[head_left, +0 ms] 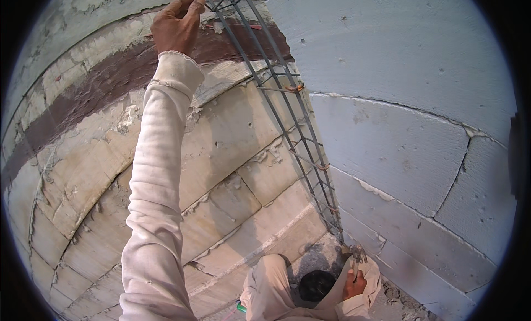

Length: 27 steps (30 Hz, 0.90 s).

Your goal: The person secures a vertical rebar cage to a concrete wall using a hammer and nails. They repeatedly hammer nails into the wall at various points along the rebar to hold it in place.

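Observation:
My left hand (178,23) is raised at the top, beside a tall cage of steel reinforcing bars (303,112). Its fingers are pinched together near a crossbar of the cage; a thin dark tip shows above them, too small to name. Low down by my right knee, my right hand (354,285) is wrapped round a pair of metal pincers (358,255), their jaws pointing up. The cage rises in the corner between two walls, with bent ties around its long bars. Several ties look rusty orange.
A beige block wall (221,149) with a dark red band (105,80) stands to the left. Grey-blue blocks (398,138) form the right wall. Between my bent knees (271,274) is a dark round thing (316,285), its kind unclear. Rubble (401,304) lies at lower right.

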### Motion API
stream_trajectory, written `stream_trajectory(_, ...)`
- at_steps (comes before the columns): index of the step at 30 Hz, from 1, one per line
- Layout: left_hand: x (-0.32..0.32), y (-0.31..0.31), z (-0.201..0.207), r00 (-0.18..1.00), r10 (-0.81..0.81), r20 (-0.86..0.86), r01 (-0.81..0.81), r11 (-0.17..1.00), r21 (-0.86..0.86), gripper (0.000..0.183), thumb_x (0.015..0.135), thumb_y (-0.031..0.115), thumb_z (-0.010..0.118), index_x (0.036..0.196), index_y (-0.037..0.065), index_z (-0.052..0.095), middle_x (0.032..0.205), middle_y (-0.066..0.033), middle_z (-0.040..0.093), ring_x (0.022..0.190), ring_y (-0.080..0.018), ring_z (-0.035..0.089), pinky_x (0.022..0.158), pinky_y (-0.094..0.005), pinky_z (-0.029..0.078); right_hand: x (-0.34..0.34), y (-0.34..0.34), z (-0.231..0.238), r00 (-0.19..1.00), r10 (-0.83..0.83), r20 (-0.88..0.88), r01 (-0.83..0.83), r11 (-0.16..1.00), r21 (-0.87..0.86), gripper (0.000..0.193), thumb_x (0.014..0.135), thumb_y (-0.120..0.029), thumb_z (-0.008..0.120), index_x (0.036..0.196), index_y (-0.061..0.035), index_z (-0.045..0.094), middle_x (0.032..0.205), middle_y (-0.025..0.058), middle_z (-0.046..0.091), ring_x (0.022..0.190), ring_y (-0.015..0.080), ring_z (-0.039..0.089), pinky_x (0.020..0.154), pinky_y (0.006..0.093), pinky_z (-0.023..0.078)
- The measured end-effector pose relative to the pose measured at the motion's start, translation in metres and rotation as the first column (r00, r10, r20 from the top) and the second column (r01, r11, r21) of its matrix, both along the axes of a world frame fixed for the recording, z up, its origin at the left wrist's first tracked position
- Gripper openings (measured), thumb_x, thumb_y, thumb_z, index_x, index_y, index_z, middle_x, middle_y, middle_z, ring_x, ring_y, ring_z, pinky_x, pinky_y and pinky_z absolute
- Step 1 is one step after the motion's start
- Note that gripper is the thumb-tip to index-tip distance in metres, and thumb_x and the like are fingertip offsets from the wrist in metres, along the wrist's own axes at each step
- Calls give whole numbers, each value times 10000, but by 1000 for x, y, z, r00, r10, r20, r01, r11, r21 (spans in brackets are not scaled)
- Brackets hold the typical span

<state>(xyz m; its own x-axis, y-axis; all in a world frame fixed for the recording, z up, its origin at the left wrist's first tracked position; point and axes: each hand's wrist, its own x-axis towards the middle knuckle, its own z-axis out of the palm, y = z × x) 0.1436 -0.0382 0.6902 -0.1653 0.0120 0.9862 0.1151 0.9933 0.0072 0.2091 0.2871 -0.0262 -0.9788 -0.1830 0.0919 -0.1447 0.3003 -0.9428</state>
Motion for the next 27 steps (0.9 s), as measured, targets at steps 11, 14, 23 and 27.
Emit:
stream_trajectory(11, -58, -143, 129, 204, 910, -360, -492, -223, -842, 374, 1048, 265, 534, 1318, 34, 651, 1253, -20, 711, 1230, -148, 634, 906, -360, 565, 22, -25, 54, 976, 218, -4, -219, 975, -30, 492, 1023, -474, 582, 940, 7, 634, 635, 192, 600, 598, 375, 605, 583, 488, 470)
stream_trajectory(14, -78, -83, 93, -22, 723, -690, -298, -664, -686, 319, 1033, 341, 583, 1256, 158, 717, 1243, 120, 697, 1266, -76, 603, 852, -361, 580, -6, -49, 121, 969, 232, -83, -245, 942, -229, 492, 1028, -468, 586, 966, 18, 629, 605, 86, 558, 573, 175, 542, 559, 390, 437)
stream_trajectory(23, -63, -127, 111, 401, 912, -84, -515, 149, -844, 298, 971, 281, 661, 1252, 288, 759, 1186, 58, 777, 1051, -79, 725, 804, -296, 590, -52, -128, 427, 774, 174, -609, -551, 659, -512, 463, 1083, -254, 575, 1430, 50, 550, 1009, 188, 762, 862, 195, 716, 811, 331, 543)
stream_trajectory(27, -49, -60, 75, 796, 543, 268, -434, 820, -372, 233, 938, 259, 693, 1125, 213, 823, 1028, -115, 788, 917, -236, 765, 789, -360, 593, -88, -151, 534, 717, 37, -696, -547, 649, -529, 412, 1095, -326, 555, 1252, 47, 632, 874, 174, 735, 792, 207, 689, 725, 359, 518)
